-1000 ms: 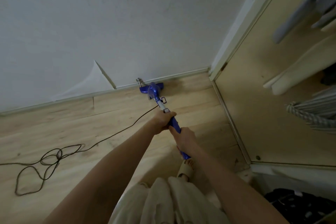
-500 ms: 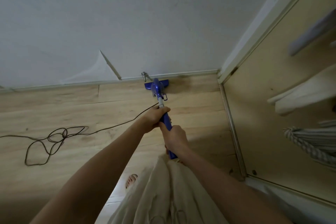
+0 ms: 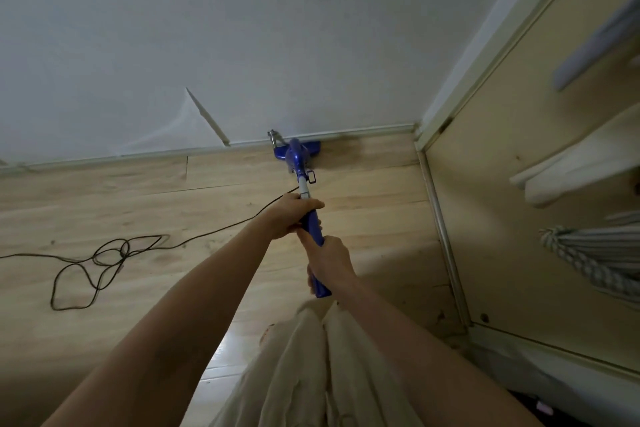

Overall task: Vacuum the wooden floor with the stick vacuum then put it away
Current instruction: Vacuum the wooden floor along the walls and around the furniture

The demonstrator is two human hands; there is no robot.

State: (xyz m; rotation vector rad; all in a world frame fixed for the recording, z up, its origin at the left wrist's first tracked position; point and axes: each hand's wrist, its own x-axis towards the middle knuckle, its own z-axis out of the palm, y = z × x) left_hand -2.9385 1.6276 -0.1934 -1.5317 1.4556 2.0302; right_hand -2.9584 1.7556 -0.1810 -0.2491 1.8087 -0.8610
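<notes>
I hold a blue stick vacuum [image 3: 297, 156] out in front of me, its floor head against the white skirting board at the far wall. My left hand [image 3: 290, 215] grips the blue handle just below the grey tube. My right hand [image 3: 328, 258] grips the handle lower down, closer to my body. The light wooden floor [image 3: 121, 204] spreads left and towards me. The vacuum's black power cord [image 3: 104, 256] runs from the handle leftward and lies in loose loops on the boards.
A small metal fitting [image 3: 273, 136] sticks out of the wall base just left of the vacuum head. Torn wallpaper [image 3: 194, 121] peels off the wall. On the right an open wardrobe [image 3: 491, 184] holds hanging clothes [image 3: 595, 253]. My trouser legs [image 3: 322, 367] fill the bottom.
The view has swung a little left and closer. The vacuum head stays at the skirting board and has slid slightly right along it. Both hands keep their grip.
</notes>
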